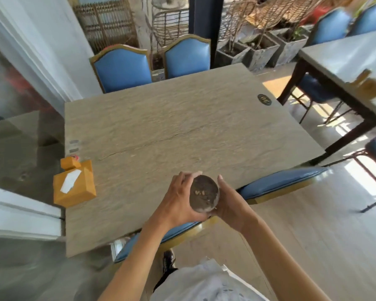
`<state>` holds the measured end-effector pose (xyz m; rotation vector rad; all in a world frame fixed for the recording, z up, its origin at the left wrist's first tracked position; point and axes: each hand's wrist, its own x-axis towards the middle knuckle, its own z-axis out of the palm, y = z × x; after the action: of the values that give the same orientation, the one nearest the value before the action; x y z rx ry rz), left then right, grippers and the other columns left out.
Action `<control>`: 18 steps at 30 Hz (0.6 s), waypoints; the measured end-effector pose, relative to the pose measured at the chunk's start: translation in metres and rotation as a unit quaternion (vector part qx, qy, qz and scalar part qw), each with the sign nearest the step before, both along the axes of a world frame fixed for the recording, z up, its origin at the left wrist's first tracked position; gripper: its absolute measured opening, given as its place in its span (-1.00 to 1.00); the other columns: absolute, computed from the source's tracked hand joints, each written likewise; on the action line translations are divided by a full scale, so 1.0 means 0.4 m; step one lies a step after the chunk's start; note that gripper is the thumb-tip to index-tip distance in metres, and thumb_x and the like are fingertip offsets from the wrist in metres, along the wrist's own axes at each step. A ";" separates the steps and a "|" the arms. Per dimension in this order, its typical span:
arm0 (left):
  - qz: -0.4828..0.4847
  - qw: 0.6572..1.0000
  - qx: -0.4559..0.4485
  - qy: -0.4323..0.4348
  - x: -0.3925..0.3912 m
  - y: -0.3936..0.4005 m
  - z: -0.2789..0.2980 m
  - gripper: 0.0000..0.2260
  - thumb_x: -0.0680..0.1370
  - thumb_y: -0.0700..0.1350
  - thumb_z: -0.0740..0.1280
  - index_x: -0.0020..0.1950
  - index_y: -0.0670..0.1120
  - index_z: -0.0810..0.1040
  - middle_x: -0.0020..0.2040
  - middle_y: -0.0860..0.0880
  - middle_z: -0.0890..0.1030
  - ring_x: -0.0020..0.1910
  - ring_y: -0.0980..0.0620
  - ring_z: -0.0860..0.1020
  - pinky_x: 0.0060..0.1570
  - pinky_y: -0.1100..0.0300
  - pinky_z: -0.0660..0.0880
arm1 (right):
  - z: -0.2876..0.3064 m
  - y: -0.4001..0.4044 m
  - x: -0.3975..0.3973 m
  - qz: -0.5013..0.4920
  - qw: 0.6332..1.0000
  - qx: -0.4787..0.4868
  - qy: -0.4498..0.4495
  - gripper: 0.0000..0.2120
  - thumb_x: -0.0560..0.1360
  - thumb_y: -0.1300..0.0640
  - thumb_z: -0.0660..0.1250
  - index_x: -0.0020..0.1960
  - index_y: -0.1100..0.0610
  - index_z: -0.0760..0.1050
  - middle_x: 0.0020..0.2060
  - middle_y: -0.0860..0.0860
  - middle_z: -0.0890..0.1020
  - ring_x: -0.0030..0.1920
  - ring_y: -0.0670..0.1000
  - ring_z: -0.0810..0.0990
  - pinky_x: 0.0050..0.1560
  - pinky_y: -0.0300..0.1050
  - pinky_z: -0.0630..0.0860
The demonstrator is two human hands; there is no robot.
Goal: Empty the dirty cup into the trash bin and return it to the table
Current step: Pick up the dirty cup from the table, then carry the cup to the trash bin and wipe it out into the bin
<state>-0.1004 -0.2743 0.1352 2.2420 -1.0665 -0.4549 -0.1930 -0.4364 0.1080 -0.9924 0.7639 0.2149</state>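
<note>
The dirty cup (204, 193) is dark grey, and I look straight down into it at brownish residue and small pale scraps inside. Both hands hold it above the near edge of the stone-topped table (182, 127). My left hand (178, 198) wraps the cup's left side with fingers curled over the rim. My right hand (228, 205) presses flat against its right side. No trash bin shows in the head view.
An orange tissue box (75, 184) sits at the table's left edge. Blue padded chairs stand at the far side (122, 68) and tucked under the near edge (278, 183). A second table (345, 55) is at the right, with wooden floor between.
</note>
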 end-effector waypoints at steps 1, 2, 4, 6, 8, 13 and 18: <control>-0.002 1.000 -0.005 0.000 -0.008 -0.006 -0.001 0.01 0.19 0.28 0.55 0.54 0.12 0.16 0.36 0.09 0.32 0.33 0.08 0.30 0.28 0.22 0.37 | 0.001 0.000 -0.008 -0.006 1.000 0.025 0.001 -0.34 0.68 -0.30 0.02 0.28 0.18 0.64 0.07 0.18 0.77 -0.01 0.11 0.75 -0.11 -0.01 0.69; -0.002 1.000 -0.008 0.001 -0.018 -0.015 0.001 0.02 0.20 0.26 0.55 0.55 0.12 0.14 0.37 0.10 0.32 0.33 0.08 0.30 0.29 0.22 0.36 | 0.009 0.000 -0.019 -0.021 0.999 0.047 0.003 -0.37 0.68 -0.30 0.05 0.22 0.16 0.67 -0.02 0.14 0.78 -0.13 0.06 0.77 -0.28 -0.08 0.67; -0.017 1.000 -0.014 0.000 -0.068 -0.080 0.009 0.04 0.20 0.22 0.57 0.57 0.10 0.11 0.38 0.12 0.34 0.33 0.10 0.31 0.31 0.19 0.38 | 0.018 -0.049 -0.077 -0.062 0.995 0.077 -0.001 -0.40 0.66 -0.31 0.11 0.20 0.15 0.68 -0.07 0.11 0.78 -0.19 0.06 0.77 -0.37 -0.10 0.67; -0.033 0.999 -0.019 0.005 -0.124 -0.156 0.020 0.06 0.21 0.21 0.58 0.57 0.09 0.10 0.38 0.14 0.36 0.32 0.12 0.31 0.31 0.21 0.38 | 0.013 -0.113 -0.137 -0.110 0.988 0.107 -0.016 -0.37 0.63 -0.32 0.17 0.28 0.18 0.65 0.07 0.14 0.76 -0.01 0.10 0.75 -0.12 -0.03 0.71; -0.037 0.999 -0.029 0.018 -0.176 -0.226 0.024 0.06 0.20 0.22 0.60 0.56 0.10 0.11 0.39 0.19 0.37 0.32 0.16 0.31 0.28 0.28 0.34 | 0.010 -0.166 -0.196 -0.155 0.978 0.135 -0.030 -0.36 0.61 -0.33 0.20 0.32 0.17 0.64 0.18 0.15 0.72 0.14 0.13 0.70 0.18 0.06 0.61; -0.076 0.996 -0.033 0.037 -0.266 -0.367 0.025 0.04 0.19 0.30 0.59 0.55 0.11 0.14 0.47 0.20 0.33 0.41 0.18 0.30 0.31 0.33 0.31 | 0.006 -0.280 -0.314 -0.213 0.959 0.172 -0.067 -0.42 0.62 -0.32 0.19 0.23 0.13 0.68 0.16 0.13 0.71 0.14 0.12 0.68 0.25 0.07 0.54; -0.106 0.992 -0.014 0.068 -0.297 -0.474 0.032 0.05 0.20 0.40 0.53 0.55 0.15 0.10 0.51 0.12 0.28 0.47 0.16 0.30 0.36 0.15 0.41 | -0.003 -0.405 -0.389 -0.227 0.953 0.174 -0.098 -0.35 0.63 -0.33 0.17 0.37 0.17 0.59 0.31 0.24 0.64 0.27 0.27 0.63 0.20 0.18 0.57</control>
<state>-0.2193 -0.4639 0.1478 2.0492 -1.2354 -0.6684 -0.3485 -0.5984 0.1067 -0.4753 0.7201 -0.1464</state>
